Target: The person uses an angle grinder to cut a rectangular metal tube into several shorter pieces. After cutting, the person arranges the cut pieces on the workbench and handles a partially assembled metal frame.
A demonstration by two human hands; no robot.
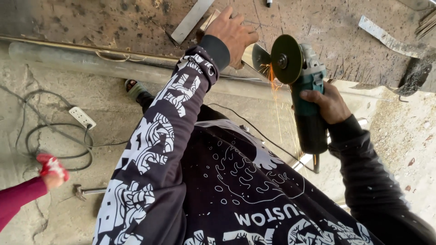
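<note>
We look down from a head camera at our own two arms in black sleeves with white printed patterns, working at the edge of a rusty, scratched steel tabletop point(113, 22). Our right hand point(328, 103) has its grip closed firmly around the body of a teal and grey electric angle grinder point(306, 90), whose dark round disc point(286, 59) faces us and touches the edge of a small, shiny, flat piece of sheet metal point(254, 56). Orange sparks point(274, 86) fall downward from the point of contact, so grinding looks to be under way. Our left hand point(231, 34) presses down on that metal piece, fingers curled over it against the tabletop, with the disc just beside the knuckles. How much of the edge is already worked we cannot tell, because hand and disc hide most of it; we judge the job to be in the middle, not finished. Nearby on the tabletop lie a flat grey metal bar point(190, 20) and a bent strip of pale metal point(386, 38). On the concrete floor point(59, 77) below rest a white power strip point(81, 117) with looping dark cables point(50, 140) and a hammer point(88, 191). At lower left another person's hand in a red glove point(52, 169) reaches in, well apart from us.
</note>
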